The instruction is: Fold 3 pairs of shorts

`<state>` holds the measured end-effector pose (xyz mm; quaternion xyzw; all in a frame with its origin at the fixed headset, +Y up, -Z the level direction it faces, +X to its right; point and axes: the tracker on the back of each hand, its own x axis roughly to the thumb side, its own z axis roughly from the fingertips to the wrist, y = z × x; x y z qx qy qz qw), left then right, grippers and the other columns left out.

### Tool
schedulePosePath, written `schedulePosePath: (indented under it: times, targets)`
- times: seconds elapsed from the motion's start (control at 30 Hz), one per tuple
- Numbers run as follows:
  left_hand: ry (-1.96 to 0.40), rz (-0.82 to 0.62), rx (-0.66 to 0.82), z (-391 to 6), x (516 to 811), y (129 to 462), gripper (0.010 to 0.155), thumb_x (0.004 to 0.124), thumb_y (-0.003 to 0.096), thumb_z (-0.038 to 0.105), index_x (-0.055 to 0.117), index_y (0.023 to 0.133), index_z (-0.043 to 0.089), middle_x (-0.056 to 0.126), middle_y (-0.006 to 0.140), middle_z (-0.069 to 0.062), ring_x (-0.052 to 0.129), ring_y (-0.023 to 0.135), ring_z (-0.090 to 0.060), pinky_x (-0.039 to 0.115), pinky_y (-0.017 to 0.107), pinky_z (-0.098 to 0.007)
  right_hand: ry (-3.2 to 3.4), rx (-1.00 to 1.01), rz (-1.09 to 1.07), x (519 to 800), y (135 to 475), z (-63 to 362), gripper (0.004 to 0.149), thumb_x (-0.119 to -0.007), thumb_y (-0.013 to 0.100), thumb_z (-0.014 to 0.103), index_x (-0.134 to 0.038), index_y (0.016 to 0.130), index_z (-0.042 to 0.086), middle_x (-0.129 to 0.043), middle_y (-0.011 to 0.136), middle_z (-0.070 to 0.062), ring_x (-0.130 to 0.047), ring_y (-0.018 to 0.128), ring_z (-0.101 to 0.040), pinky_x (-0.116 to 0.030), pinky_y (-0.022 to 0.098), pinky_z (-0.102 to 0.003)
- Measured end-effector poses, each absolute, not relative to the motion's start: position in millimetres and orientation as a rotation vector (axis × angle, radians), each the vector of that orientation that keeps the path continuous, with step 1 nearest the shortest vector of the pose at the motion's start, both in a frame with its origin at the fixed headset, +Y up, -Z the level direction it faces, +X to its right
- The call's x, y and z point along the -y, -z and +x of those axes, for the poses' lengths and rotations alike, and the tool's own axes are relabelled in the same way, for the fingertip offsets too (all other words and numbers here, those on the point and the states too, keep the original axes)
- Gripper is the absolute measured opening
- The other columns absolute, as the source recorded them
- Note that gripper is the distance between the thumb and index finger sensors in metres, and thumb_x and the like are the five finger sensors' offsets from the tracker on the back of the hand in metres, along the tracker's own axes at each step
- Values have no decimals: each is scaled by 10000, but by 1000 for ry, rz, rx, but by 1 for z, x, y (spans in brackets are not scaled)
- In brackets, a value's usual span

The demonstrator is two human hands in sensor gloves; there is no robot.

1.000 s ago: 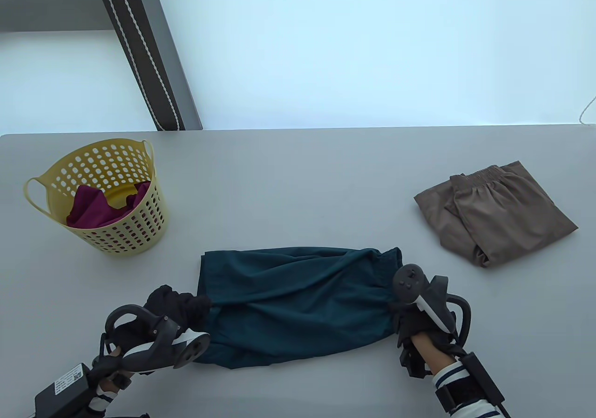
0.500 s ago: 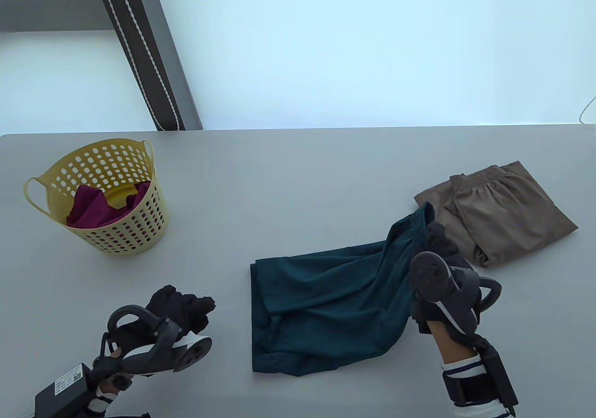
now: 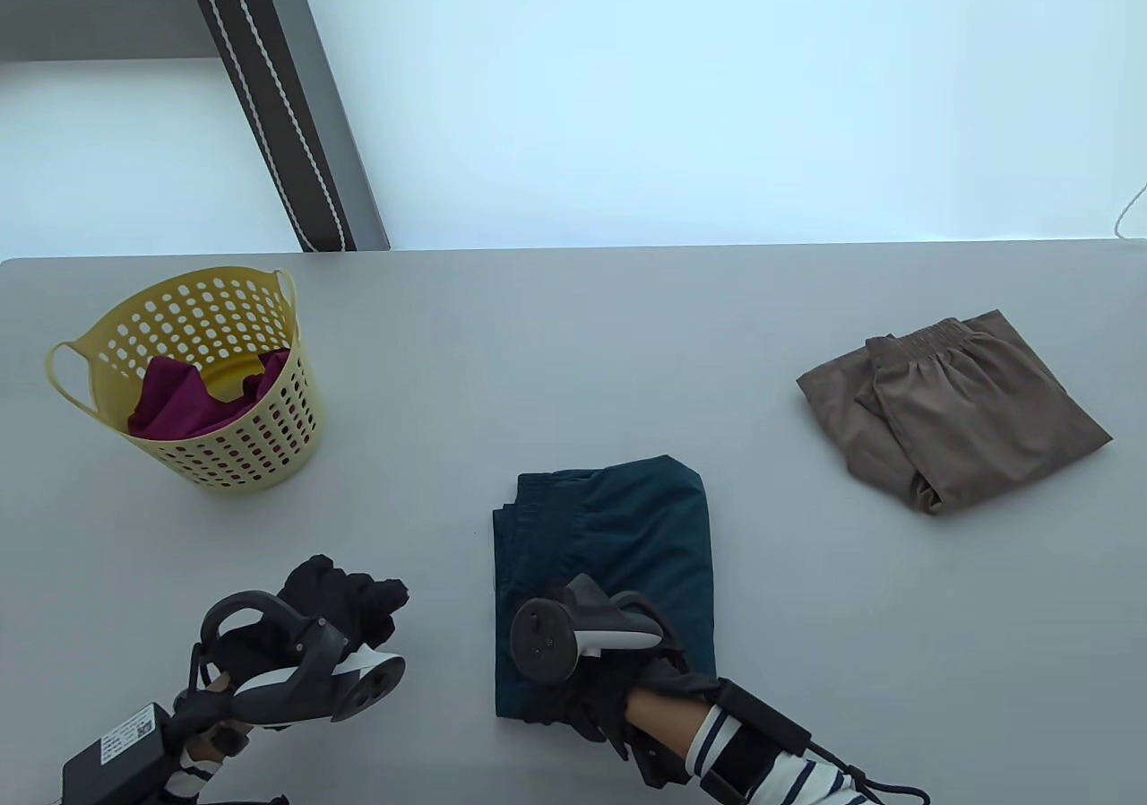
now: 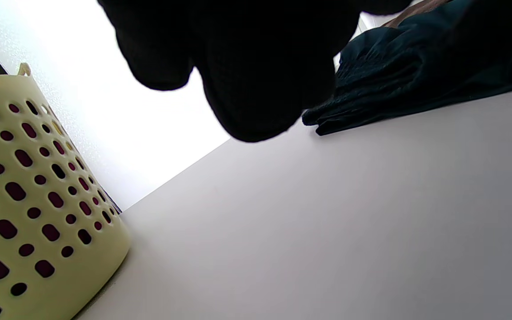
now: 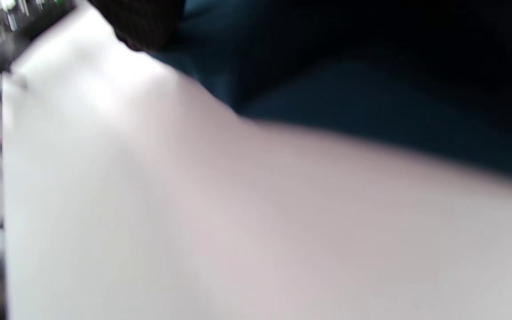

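Lying folded near the front middle of the grey table [image 3: 573, 339], the teal shorts [image 3: 627, 536] make a tall rectangle whose long axis runs from you toward the far edge; the gathered waistband sits at the far left corner, facing the yellow basket [image 3: 269, 446]. Your right hand [image 3: 582, 693] lies on the near end of the shorts, its tracker [image 3: 573, 630] above it, but you cannot tell from any view how its fingers are set or whether they pinch the cloth, since the right wrist view is blurred. Your left hand [image 3: 345, 603] rests on the bare table just left of the shorts, apart from them, fingers loosely curled and holding nothing; the left wrist view shows its fingertips [image 4: 256, 102] hanging over the tabletop with the shorts' edge beyond. The brown shorts [image 3: 954, 415] lie folded at the far right, well apart, waistband toward the far edge. The basket stands upright at the far left with the maroon shorts [image 3: 175, 402] crumpled inside. Beyond the table is a bright pale wall, with a dark slanted post [image 3: 278, 97] carrying a beaded cord
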<state>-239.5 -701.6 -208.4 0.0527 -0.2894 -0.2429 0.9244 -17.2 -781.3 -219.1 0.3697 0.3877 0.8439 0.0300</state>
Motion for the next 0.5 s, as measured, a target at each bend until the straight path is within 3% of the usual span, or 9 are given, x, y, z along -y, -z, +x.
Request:
schedulePosePath:
  times: [0.1,0.17,0.23,0.27,0.3,0.37,0.43,0.5]
  targets:
    - [503,109,594,-240,702,208,455,568,483,494,632,907,341,946,764,163,1061,542,-15,848,637,-385,-2701,-1033,1161,773,222,-17,933,-558,497,499,78,928,-30,72,867,-394,-43,758,-668,-252,538,-688]
    - [501,104,594,-240,702,209,455,568,483,494,633,906,341,947,763,162,1061,542,-14,848,637,-385,-2635,-1015,1110,767,225,-14,930,-554,502,497,98,923,-15,58,898,-377,-43,765,-668,-248,540,-689]
    - [501,90,598,-239,703,209,454,568,483,494,634,906,340,947,762,162,1061,541,-14,848,636,-386,-2610,-810,1076,756,227,-11,934,-555,501,508,122,920,19,82,901,-367,11,741,-681,-207,530,-702]
    - [502,85,600,-239,703,209,454,568,483,494,635,905,342,948,761,163,1061,540,-14,849,636,-385,-2656,-649,1046,747,227,-9,945,-548,499,526,165,908,59,183,857,-366,90,710,-688,-145,515,-720]
    - [502,83,603,-239,703,209,453,568,483,494,636,904,342,948,760,162,1061,539,-14,848,636,-385,-2740,-327,1010,733,229,-5,952,-548,491,539,173,909,80,192,854,-372,90,727,-689,-141,526,-731]
    - [502,83,605,-239,703,208,452,567,483,494,636,903,343,948,759,165,1061,539,-13,849,636,-383,-2840,94,950,709,232,6,965,-510,487,592,207,907,100,187,866,-389,71,764,-684,-160,554,-733]
    - [502,84,607,-239,703,209,451,568,483,494,637,902,344,949,757,167,1062,537,-12,849,636,-381,-2865,344,815,689,240,24,975,-476,493,613,226,898,72,173,866,-415,54,762,-698,-174,553,-736]
    - [501,82,610,-239,704,209,450,567,483,494,638,902,345,949,757,165,1061,537,-11,849,636,-382,-2829,402,659,680,252,44,984,-465,499,617,236,889,48,173,856,-431,53,751,-710,-171,541,-741]
